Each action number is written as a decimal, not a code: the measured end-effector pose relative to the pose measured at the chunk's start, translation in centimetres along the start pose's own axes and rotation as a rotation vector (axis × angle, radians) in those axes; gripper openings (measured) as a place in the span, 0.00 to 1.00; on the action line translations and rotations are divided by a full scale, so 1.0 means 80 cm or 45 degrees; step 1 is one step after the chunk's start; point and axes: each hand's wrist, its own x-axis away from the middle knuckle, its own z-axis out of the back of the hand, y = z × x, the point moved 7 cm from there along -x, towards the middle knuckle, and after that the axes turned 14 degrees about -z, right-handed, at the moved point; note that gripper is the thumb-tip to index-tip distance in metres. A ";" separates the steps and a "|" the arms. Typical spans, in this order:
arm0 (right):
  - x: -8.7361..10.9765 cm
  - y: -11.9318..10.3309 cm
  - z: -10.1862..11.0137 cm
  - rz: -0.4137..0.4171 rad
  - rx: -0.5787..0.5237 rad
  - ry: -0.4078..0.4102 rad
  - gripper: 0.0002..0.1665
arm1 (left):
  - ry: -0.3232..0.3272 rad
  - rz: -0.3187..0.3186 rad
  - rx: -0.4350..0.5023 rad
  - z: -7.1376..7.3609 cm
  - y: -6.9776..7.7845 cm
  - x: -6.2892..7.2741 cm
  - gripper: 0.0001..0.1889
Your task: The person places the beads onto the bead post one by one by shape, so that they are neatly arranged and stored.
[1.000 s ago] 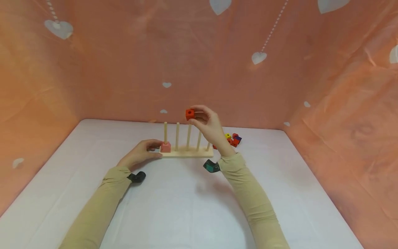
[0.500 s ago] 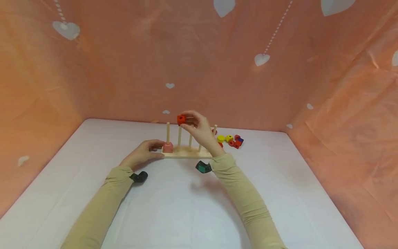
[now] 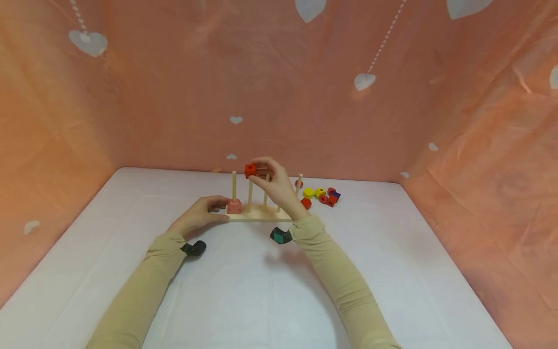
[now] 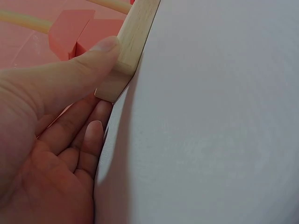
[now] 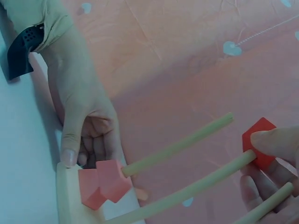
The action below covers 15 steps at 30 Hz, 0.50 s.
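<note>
A wooden peg board (image 3: 261,216) with several upright pegs stands on the white table. Pink blocks (image 3: 234,207), two in the right wrist view, sit stacked at the foot of its leftmost peg. My left hand (image 3: 196,215) holds the board's left end, thumb (image 4: 100,53) along the front edge and fingers behind it. Between thumb and fingers, my right hand (image 3: 276,186) pinches a red cube bead (image 3: 250,170) with a hole in it. That bead is right at the tip of the second peg (image 5: 205,182), overlapping it in the right wrist view.
To the board's right lie loose beads: a red one (image 3: 306,203), a yellow one (image 3: 308,193), a yellow cube (image 3: 320,193) and several others, red and blue. Orange cloth (image 3: 279,97) with white hearts hangs behind and along both sides of the table.
My right hand has brought the red cube bead left and slightly down, from near the third peg to the second peg's tip. My left hand keeps its hold on the board.
</note>
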 end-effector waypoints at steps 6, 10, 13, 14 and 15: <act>0.005 0.012 0.000 -0.053 -0.014 0.030 0.24 | -0.020 -0.010 0.010 -0.005 0.003 0.001 0.31; 0.010 0.019 -0.002 -0.078 0.029 0.036 0.21 | -0.008 -0.005 0.033 -0.005 0.004 0.002 0.31; 0.014 0.023 -0.005 -0.076 0.058 0.034 0.20 | -0.002 0.004 0.036 -0.004 0.005 0.002 0.31; 0.015 0.024 -0.006 -0.075 0.053 0.033 0.20 | 0.000 0.008 0.034 -0.004 0.005 0.002 0.31; 0.016 0.025 -0.007 -0.071 0.052 0.030 0.20 | 0.000 0.007 0.023 -0.003 0.005 0.003 0.31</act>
